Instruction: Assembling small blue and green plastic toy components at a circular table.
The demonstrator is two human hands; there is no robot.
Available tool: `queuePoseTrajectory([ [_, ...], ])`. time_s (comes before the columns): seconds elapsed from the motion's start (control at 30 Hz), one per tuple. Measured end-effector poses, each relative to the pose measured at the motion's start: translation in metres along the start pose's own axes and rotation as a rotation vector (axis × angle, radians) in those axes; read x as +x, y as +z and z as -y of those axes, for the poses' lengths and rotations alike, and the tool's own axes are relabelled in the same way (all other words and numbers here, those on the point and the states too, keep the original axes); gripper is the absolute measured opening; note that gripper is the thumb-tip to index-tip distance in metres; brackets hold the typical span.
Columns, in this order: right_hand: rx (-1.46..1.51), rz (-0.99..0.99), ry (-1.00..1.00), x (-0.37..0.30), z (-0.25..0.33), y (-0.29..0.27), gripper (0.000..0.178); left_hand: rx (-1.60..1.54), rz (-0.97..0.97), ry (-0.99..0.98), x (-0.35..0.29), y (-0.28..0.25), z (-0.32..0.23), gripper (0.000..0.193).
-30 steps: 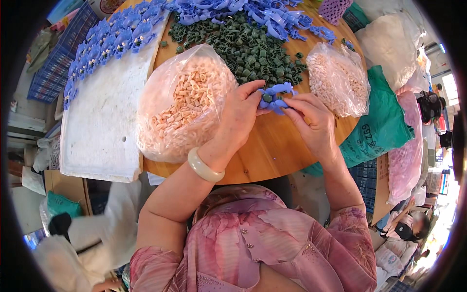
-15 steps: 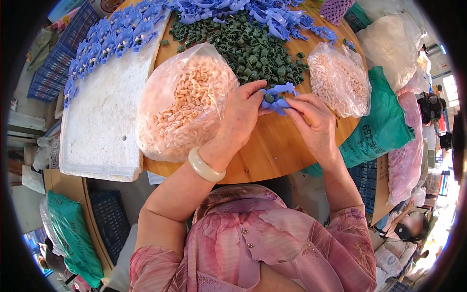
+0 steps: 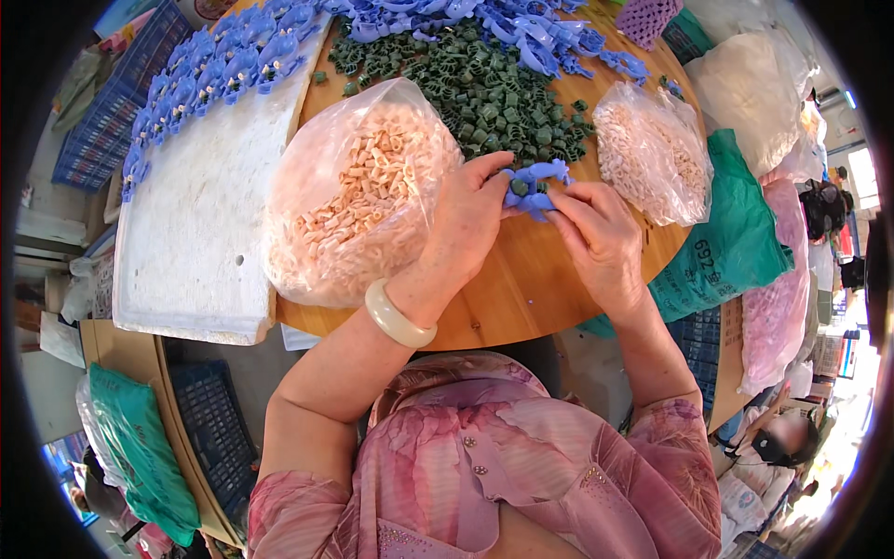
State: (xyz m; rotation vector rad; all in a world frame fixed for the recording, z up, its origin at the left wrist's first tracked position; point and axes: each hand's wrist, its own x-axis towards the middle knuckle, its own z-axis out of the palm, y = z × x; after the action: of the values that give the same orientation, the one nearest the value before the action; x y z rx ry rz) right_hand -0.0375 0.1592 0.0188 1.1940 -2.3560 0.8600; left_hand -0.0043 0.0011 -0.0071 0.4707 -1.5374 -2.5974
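Between my two hands, above the wooden table's near part, is a blue plastic part (image 3: 538,175) with a dark green piece (image 3: 519,187) set in it. My left hand (image 3: 473,205) is closed on its left side, thumb and forefinger gripping. My right hand (image 3: 596,228) pinches its right side with the fingertips. Just beyond the hands spreads a heap of small dark green plastic pieces (image 3: 494,102). Left of my left hand sits a clear bag of small peach-coloured pieces (image 3: 363,196); a second clear bag of pale pieces (image 3: 652,154) lies right of my right hand.
A white foam board (image 3: 200,224) at the left carries rows of assembled blue parts (image 3: 223,74). More blue parts (image 3: 521,33) are piled at the back of the round wooden table (image 3: 503,289). Green sacks (image 3: 731,238) stand right. Blue crates (image 3: 209,410) flank the table; another person (image 3: 778,438) is at far right.
Both hands still hold the blue part, which has tilted and shifted slightly. My right fingers have moved a little along its near right side.
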Motion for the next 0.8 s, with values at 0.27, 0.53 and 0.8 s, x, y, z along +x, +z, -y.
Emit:
queuePoseTrajectory([
  [0.27, -0.037, 0.021, -0.061, 0.001, -0.005, -0.002, 0.028, 0.008, -0.007, -0.006, -0.001, 0.002, -0.002, 0.029],
  [0.53, -0.114, -0.002, -0.103, 0.004, 0.002, -0.005, 0.027, 0.116, -0.036, 0.124, 0.000, 0.000, 0.005, 0.029],
  [0.8, -0.024, -0.013, -0.079, -0.001, -0.001, 0.003, 0.027, 0.314, -0.073, 0.362, 0.003, -0.003, 0.019, 0.026],
])
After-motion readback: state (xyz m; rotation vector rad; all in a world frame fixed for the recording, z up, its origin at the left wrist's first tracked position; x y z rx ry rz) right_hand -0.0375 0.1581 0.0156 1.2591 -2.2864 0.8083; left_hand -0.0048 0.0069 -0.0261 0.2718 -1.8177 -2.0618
